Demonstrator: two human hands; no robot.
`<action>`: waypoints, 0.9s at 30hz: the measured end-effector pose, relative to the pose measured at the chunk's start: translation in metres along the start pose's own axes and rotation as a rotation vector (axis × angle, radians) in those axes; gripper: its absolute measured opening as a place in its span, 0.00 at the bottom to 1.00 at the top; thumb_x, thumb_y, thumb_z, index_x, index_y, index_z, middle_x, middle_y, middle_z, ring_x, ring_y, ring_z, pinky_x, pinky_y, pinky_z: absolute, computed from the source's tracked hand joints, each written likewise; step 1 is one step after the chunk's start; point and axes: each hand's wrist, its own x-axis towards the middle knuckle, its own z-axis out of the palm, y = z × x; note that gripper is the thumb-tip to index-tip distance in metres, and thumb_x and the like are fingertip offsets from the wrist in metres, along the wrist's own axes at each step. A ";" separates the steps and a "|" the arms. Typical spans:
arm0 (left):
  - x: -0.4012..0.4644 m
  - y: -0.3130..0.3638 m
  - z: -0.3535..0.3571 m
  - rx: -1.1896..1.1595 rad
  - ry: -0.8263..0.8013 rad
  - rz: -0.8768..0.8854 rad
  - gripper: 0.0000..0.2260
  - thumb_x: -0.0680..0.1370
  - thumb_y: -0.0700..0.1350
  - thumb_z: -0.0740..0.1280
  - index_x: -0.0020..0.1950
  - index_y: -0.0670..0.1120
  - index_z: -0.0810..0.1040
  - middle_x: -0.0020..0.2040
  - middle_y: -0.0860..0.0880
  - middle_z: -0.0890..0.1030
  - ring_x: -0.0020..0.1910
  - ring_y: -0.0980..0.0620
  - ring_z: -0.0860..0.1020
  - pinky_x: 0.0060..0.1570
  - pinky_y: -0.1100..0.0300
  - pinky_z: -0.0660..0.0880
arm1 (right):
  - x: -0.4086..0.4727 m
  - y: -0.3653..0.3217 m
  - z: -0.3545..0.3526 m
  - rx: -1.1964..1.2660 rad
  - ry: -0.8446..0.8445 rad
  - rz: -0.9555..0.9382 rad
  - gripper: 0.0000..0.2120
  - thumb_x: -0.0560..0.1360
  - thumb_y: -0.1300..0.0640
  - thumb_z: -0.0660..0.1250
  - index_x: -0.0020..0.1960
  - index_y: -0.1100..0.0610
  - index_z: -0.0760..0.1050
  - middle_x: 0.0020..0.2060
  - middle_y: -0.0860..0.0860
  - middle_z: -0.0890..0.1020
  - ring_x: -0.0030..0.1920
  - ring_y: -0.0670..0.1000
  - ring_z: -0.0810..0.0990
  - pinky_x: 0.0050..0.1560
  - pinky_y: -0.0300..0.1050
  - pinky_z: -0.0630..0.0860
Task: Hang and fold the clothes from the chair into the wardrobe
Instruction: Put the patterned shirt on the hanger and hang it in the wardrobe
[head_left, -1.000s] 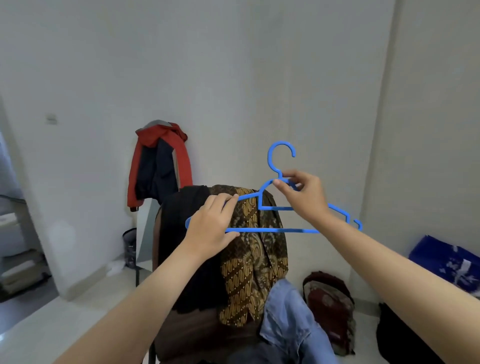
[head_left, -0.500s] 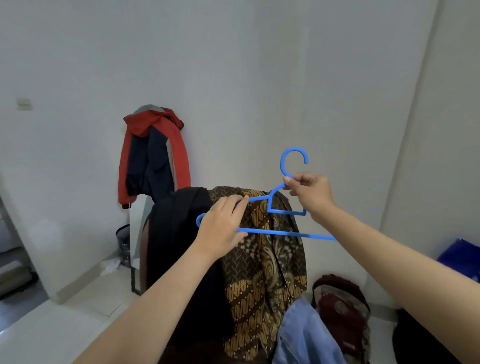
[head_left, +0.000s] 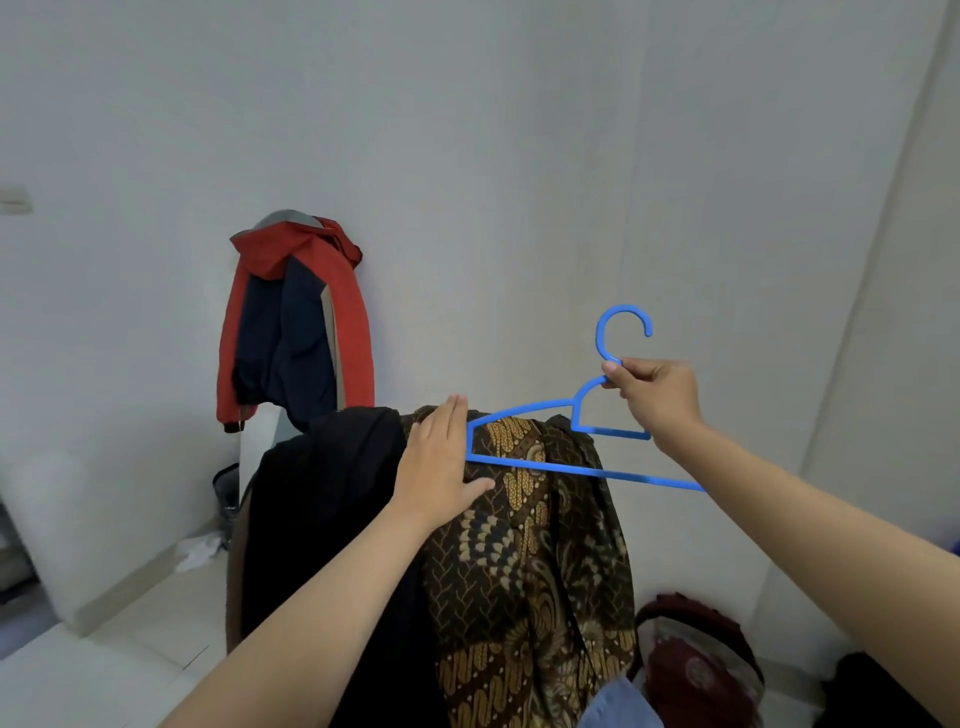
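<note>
A blue plastic hanger (head_left: 540, 408) hangs in the air over the chair back. My right hand (head_left: 657, 397) pinches it just below the hook. My left hand (head_left: 439, 462) is flat with fingers straight, resting on the brown batik shirt (head_left: 535, 551) beside the hanger's left tip. The batik shirt and a black garment (head_left: 332, 499) drape over the chair back. Blue denim (head_left: 618, 706) shows at the bottom edge. The wardrobe is out of view.
A red and navy jacket (head_left: 296, 322) hangs on the white wall behind the chair. A dark red backpack (head_left: 696, 665) sits on the floor to the right. A small dark bin (head_left: 226, 493) and a crumpled white scrap (head_left: 200, 551) lie on the left floor.
My left hand has let go of the hanger's left end and flattened onto the batik shirt. My right hand keeps the hanger. The view has moved closer to the chair.
</note>
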 end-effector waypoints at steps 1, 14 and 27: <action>0.007 -0.003 0.008 -0.010 -0.035 -0.028 0.46 0.72 0.60 0.69 0.78 0.44 0.46 0.78 0.47 0.51 0.77 0.49 0.51 0.75 0.49 0.52 | 0.007 0.006 -0.002 -0.010 0.001 -0.002 0.04 0.74 0.53 0.71 0.45 0.52 0.83 0.37 0.47 0.84 0.48 0.49 0.82 0.60 0.54 0.76; 0.031 -0.002 0.047 0.144 -0.034 -0.194 0.30 0.74 0.60 0.66 0.74 0.54 0.63 0.61 0.51 0.70 0.58 0.49 0.68 0.49 0.55 0.71 | 0.033 0.039 -0.019 -0.060 -0.014 0.018 0.09 0.74 0.53 0.71 0.50 0.56 0.83 0.37 0.46 0.84 0.47 0.47 0.81 0.61 0.52 0.75; 0.010 -0.010 0.042 -0.177 0.159 -0.295 0.07 0.77 0.38 0.64 0.51 0.42 0.80 0.47 0.47 0.77 0.47 0.47 0.76 0.43 0.56 0.73 | 0.030 0.036 -0.020 -0.002 0.003 0.039 0.09 0.74 0.53 0.70 0.51 0.57 0.83 0.37 0.47 0.84 0.47 0.48 0.81 0.62 0.53 0.75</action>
